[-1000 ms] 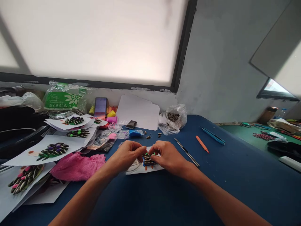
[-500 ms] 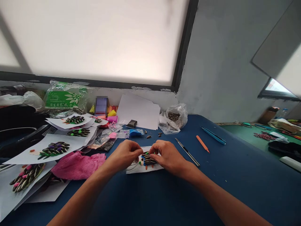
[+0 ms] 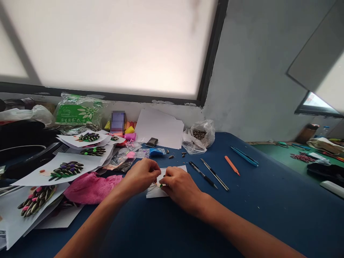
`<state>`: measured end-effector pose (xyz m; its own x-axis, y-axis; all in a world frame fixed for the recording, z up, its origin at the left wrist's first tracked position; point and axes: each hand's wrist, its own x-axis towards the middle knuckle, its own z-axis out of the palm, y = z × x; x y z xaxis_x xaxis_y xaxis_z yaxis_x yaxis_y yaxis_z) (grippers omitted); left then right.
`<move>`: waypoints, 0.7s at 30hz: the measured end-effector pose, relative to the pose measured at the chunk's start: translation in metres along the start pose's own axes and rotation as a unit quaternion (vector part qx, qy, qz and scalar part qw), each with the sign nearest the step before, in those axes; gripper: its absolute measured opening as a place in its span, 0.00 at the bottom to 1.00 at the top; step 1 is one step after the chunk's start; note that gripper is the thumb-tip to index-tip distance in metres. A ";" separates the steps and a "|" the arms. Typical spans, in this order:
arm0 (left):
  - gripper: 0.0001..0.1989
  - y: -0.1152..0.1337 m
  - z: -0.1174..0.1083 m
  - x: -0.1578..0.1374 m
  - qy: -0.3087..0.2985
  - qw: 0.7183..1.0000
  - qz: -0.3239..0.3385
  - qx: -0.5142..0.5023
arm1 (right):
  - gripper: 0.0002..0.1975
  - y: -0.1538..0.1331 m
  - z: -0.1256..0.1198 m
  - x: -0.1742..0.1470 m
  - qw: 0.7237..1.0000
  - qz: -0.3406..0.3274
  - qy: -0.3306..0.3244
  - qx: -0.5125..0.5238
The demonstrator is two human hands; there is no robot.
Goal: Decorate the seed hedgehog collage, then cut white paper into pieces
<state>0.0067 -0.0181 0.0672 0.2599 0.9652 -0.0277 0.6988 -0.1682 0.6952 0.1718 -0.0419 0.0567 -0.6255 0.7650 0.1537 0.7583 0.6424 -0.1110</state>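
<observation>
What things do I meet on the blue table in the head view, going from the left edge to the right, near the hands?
Seed picture on white paper → pink cloth → left hand → right hand → black pen → orange tool → blue pens.

Both hands (image 3: 161,179) on paper sheet (image 3: 153,193)

Bright, washed-out window (image 3: 107,46) at my twelve o'clock gives soft light; shadows are weak, and the edges bend, slightly blurred.
</observation>
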 end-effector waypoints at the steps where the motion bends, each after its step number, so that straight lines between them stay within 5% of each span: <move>1: 0.12 0.000 0.000 0.000 0.001 1.000 0.001 0.000 | 0.07 0.000 0.001 0.001 1.000 0.001 -0.002 -0.002; 14: 0.13 0.005 -0.001 -0.002 -0.019 0.998 -0.030 0.058 | 0.06 0.020 -0.027 -0.007 0.990 0.089 0.038 0.103; 21: 0.11 0.001 -0.002 -0.002 -0.030 0.992 -0.032 0.117 | 0.06 0.015 -0.018 -0.009 0.991 0.049 0.008 0.121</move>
<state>0.0054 -0.0201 0.0694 0.2438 0.9631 -0.1139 0.8489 -0.1551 0.5053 0.1921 -0.0397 0.0717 -0.5464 0.8248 0.1451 0.7480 0.5586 -0.3585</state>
